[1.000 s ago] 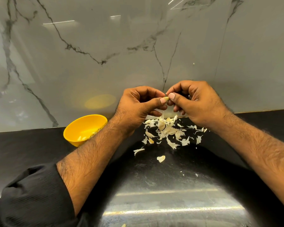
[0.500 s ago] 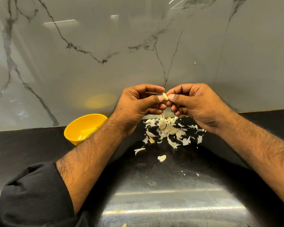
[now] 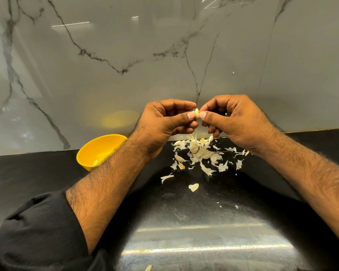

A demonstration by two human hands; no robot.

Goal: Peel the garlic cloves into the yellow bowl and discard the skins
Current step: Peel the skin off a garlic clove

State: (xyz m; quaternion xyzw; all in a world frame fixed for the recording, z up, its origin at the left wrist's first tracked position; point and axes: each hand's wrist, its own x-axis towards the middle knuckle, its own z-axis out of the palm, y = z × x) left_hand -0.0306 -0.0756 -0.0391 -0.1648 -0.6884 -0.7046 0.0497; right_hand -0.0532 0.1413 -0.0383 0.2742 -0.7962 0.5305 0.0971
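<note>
While pinched between fingers (image 3: pixel 191 115): garlic clove (image 3: pixel 196 113).

Both forearms reach forward and converge — the left hand (image 3: pixel 164 122) and right hand (image 3: pixel 231 120) meet thumb tip to thumb tip, fingers curled, pinching a small pale garlic clove (image 3: pixel 196 113) between them — left forearm bare below a pushed-up black sleeve (image 3: pixel 37 231).

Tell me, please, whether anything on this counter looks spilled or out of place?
Only the garlic skins stand out: they lie scattered loose on the black counter, right of the yellow bowl, with stray flakes nearer the camera.
</note>
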